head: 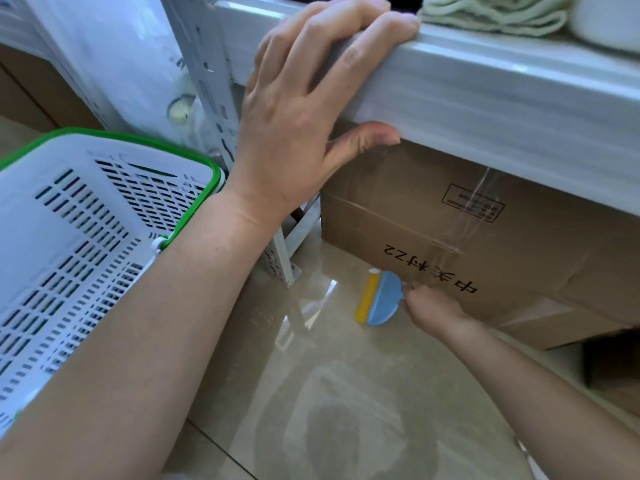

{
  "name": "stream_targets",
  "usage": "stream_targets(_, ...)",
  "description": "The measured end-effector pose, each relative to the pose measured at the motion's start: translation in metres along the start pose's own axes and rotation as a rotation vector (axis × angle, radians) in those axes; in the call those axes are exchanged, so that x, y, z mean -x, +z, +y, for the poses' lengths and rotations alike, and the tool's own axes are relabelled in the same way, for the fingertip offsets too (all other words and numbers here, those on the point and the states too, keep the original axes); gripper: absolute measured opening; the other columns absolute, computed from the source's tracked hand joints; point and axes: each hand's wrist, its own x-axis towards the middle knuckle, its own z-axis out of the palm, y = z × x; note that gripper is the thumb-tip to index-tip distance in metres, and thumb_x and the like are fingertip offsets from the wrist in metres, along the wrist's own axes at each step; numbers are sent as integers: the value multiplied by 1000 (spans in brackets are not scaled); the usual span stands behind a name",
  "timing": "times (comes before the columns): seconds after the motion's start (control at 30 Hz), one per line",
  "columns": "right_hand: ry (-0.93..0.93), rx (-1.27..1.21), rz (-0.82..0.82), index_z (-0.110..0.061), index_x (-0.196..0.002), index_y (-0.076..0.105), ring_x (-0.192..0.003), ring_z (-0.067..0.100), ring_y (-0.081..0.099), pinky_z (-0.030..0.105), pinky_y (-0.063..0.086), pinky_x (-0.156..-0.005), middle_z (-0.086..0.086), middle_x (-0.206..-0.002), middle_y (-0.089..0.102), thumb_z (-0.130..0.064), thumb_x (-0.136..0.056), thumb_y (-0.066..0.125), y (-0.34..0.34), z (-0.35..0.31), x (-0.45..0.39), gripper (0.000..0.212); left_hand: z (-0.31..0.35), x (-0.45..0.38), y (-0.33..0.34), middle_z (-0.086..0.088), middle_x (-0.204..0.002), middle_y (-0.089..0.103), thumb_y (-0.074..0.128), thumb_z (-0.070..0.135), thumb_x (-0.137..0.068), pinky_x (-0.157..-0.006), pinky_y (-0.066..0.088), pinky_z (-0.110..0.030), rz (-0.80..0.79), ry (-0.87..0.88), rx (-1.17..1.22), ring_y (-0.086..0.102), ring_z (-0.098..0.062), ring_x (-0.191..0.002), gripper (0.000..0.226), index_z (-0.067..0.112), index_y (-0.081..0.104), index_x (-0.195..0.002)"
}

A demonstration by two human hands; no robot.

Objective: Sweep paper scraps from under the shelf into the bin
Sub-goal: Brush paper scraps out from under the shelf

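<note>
My left hand [304, 109] grips the front edge of the white shelf [485, 98], fingers over the top and thumb under it. Low on the floor, my right hand [433, 310] holds a small blue brush with yellow bristles [381, 299], its bristles pointing left on the glossy tile. A tiny white paper scrap [374, 270] lies at the brush's upper end, beside the cardboard box. The white bin with a green rim [104, 220] stands at the left, behind my left forearm.
A taped cardboard box [502, 244] with printed characters fills the space under the shelf. The shelf's perforated white upright [211, 98] and foot stand between bin and box. Folded pale cloth [495, 12] lies on the shelf top. The beige tile floor [329, 393] reflects light.
</note>
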Motion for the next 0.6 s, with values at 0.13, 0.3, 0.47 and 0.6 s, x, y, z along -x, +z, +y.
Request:
stream_targets(0.13, -83, 19, 133, -4, -122, 50, -104, 37, 59, 37, 45, -76, 17, -116, 54, -23, -101, 36, -20, -24, -15, 31, -1, 0, 1, -8, -127, 56, 44, 61, -89, -105, 33, -29, 2, 3, -4, 45, -21, -120, 61, 16, 48, -130)
stream_targets(0.3, 37, 237, 22, -6, -122, 56, -112, 31, 61, 38, 50, -87, 12, -122, 62, 0, -94, 39, -9, -42, -31, 34, -2, 1, 3, -2, -128, 53, 42, 62, -89, -103, 34, -29, 12, 6, -12, 43, -19, -119, 61, 17, 47, -130)
stream_targets(0.47, 49, 312, -102, -10, -125, 56, -116, 29, 58, 34, 48, -89, 9, -127, 60, -1, -95, 36, 15, 16, 0, 37, -1, 3, 3, 7, -124, 33, 43, 66, -88, -100, 35, -31, -35, -29, -39, 36, -16, -117, 59, 25, 34, -130)
stream_targets(0.6, 96, 275, -186, -13, -127, 55, -117, 24, 57, 29, 46, -95, 6, -130, 58, -9, -98, 36, 30, 77, 31, 34, 9, 2, 5, 4, -126, 37, 50, 68, -84, -107, 32, -35, -15, -72, 16, 40, -21, -121, 64, 23, 37, -127)
